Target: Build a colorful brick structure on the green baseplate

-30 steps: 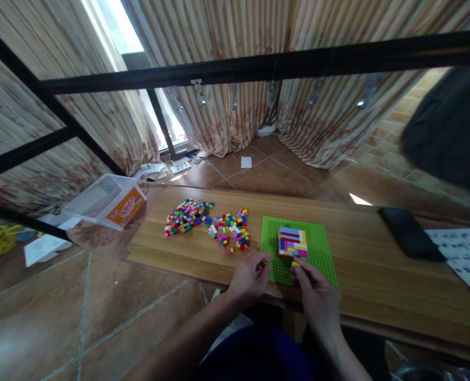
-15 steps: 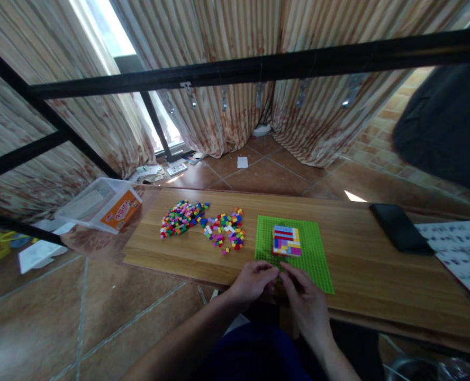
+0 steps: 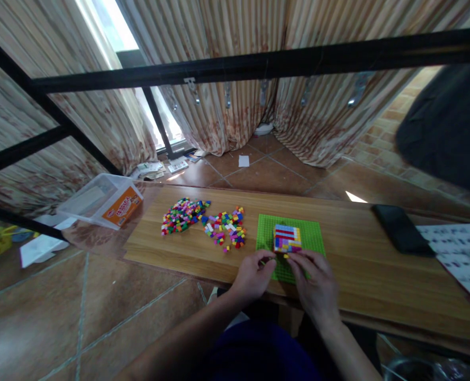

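A striped block of toy bricks (image 3: 286, 237), in blue, red, white, yellow and purple, stands on a green baseplate (image 3: 312, 230). At its near edge, a small yellow brick (image 3: 286, 256) shows at the fingertips of my right hand (image 3: 316, 280), which pinches it. My left hand (image 3: 254, 275) is beside the block's near left corner, over the baseplate's edge. Its thumb and fingers are curled together, and whatever they may hold is hidden. Left of the baseplate lie loose bricks, in a dense pile (image 3: 182, 214) and a looser scatter (image 3: 229, 227).
The wooden table (image 3: 370, 275) carries a black phone-like slab (image 3: 401, 230) and a printed sheet (image 3: 457, 248) at the right. A clear plastic box (image 3: 100, 198) with an orange label lies at the left end. A black metal bar (image 3: 235, 71) crosses beyond the table.
Both hands have moved forward to the near side of the brick block. The yellow brick now shows at my right fingertips. My hands have moved slightly apart.
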Demonstrator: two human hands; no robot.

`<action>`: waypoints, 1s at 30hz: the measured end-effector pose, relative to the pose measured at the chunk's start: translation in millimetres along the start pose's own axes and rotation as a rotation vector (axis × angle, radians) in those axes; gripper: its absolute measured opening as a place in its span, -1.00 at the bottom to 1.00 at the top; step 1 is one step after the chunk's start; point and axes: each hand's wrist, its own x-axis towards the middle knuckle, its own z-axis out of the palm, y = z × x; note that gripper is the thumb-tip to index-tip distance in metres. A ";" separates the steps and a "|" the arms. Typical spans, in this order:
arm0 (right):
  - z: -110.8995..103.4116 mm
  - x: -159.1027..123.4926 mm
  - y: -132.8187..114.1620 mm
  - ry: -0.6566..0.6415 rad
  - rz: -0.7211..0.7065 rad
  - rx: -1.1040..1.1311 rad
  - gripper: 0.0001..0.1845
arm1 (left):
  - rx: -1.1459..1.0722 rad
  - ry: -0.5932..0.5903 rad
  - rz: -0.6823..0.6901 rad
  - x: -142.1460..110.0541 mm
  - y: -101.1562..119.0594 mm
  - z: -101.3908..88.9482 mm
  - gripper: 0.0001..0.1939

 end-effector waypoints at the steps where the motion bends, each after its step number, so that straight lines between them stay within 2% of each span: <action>1: 2.1 3.6 2.6 0.012 -0.013 -0.005 -0.80 | 0.038 0.009 0.032 -0.1 -0.6 -0.4 -0.76; 7: 8.5 10.8 9.0 -0.008 -0.034 -0.091 -0.79 | 0.191 -0.053 0.203 -4.6 -3.5 2.5 -0.60; 14: 8.6 10.0 10.9 -0.013 0.013 -0.080 -0.76 | 0.317 -0.098 0.276 -5.8 -3.0 5.7 -0.51; 21: 8.0 16.6 4.6 0.092 0.220 0.001 -0.63 | 0.355 -0.112 0.278 -5.9 -3.0 7.4 -0.49; 30: 25.7 23.1 -1.2 0.020 0.363 0.001 -0.46 | 0.360 -0.096 0.296 -5.3 -6.8 9.4 -0.47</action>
